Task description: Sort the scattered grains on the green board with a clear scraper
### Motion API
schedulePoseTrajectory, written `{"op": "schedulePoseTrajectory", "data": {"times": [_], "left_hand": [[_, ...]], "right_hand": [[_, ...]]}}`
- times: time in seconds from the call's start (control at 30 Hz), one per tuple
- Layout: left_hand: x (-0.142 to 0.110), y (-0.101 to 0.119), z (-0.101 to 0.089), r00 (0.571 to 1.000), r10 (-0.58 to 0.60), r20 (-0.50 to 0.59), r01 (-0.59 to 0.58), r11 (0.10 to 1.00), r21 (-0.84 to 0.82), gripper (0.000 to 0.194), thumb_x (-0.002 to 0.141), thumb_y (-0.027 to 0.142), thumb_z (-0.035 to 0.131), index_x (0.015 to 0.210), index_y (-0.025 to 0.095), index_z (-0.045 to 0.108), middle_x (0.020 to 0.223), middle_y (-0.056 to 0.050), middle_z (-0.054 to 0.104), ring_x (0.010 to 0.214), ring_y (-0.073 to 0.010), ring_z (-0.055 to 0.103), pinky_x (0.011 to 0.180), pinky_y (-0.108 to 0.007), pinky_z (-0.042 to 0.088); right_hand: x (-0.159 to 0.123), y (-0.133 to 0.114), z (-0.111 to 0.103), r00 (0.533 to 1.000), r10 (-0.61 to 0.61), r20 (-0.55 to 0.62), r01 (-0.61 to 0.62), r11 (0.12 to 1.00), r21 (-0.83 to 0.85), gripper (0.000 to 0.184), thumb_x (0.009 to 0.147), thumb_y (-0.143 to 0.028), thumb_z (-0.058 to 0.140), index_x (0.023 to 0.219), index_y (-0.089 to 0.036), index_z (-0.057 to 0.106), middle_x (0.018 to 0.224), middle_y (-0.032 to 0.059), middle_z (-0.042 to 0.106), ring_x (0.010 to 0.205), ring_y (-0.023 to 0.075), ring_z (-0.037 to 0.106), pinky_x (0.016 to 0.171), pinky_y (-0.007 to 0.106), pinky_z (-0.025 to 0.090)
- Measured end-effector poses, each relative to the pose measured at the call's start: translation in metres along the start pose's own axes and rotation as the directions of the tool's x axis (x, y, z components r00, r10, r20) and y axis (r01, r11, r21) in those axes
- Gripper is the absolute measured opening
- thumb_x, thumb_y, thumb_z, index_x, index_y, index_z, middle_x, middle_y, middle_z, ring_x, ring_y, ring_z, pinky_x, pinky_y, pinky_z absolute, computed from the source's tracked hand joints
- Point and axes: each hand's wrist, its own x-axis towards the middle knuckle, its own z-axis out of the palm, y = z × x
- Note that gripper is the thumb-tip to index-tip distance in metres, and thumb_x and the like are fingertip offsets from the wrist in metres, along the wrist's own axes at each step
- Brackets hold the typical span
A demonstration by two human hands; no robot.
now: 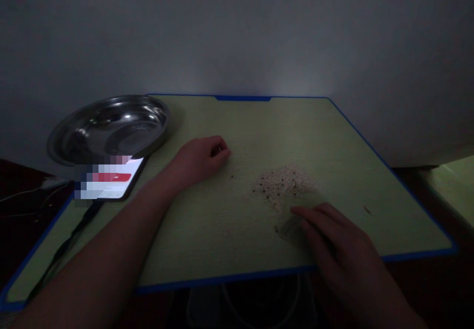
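Observation:
A flat pile of small pale grains [285,183], dotted with several dark bean-like bits, lies on the light-green tabletop [237,126]. To its left, my left hand [207,156] rests on the table, fingers curled and the thumb meeting the index finger; what is inside, if anything, is hidden. My right hand [336,240] is at the near edge of the pile, thumb and index finger stretched out and slightly apart. Beside those fingertips is a faint, blurred patch that I cannot make out. A dark bit [276,229] sits just left of it, and another lone bit [232,176] lies near my left hand.
A wide steel basin [111,129] stands at the back left. Against its near side lies a lit phone [111,185], with a dark strap [76,230] running toward me. A thin brown sliver [367,210] is on the right. Blue trim edges the table; a wall rises behind.

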Motion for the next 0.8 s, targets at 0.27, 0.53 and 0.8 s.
{"op": "schedulePoseTrajectory", "data": {"times": [0.27, 0.53, 0.8], "left_hand": [[0.000, 0.002, 0.001, 1.000, -0.004, -0.007, 0.004, 1.000, -0.012, 0.024, 0.083, 0.038, 0.050, 0.080, 0.018, 0.064, 0.073, -0.002, 0.065, 0.063, -0.0148, 0.055, 0.058, -0.027, 0.035], [0.000, 0.000, 0.000, 1.000, 0.008, -0.004, -0.008, 1.000, 0.005, 0.025, 0.084, 0.038, 0.049, 0.081, 0.018, 0.064, 0.074, -0.002, 0.065, 0.063, -0.0152, 0.055, 0.058, -0.028, 0.035], [0.000, 0.000, 0.002, 1.000, -0.001, -0.011, 0.001, 1.000, -0.008, 0.025, 0.083, 0.039, 0.050, 0.082, 0.018, 0.064, 0.075, -0.002, 0.066, 0.064, -0.0150, 0.055, 0.058, -0.027, 0.035]], "right_hand": [[0.011, -0.001, 0.003, 1.000, -0.002, -0.019, 0.001, 1.000, -0.027, 0.031, 0.098, -0.023, 0.040, 0.113, -0.015, 0.066, 0.089, 0.0074, 0.065, 0.078, 0.0178, 0.065, 0.069, 0.035, 0.054], [0.012, -0.002, 0.002, 0.998, -0.028, 0.056, 0.029, 1.000, -0.010, 0.031, 0.098, -0.022, 0.039, 0.111, -0.019, 0.067, 0.092, 0.0079, 0.066, 0.080, 0.0180, 0.065, 0.071, 0.035, 0.056], [0.001, -0.004, -0.001, 0.991, -0.056, 0.123, 0.054, 0.998, 0.019, 0.032, 0.097, -0.021, 0.040, 0.115, -0.019, 0.067, 0.093, 0.0076, 0.067, 0.082, 0.0177, 0.066, 0.072, 0.034, 0.057]]}}
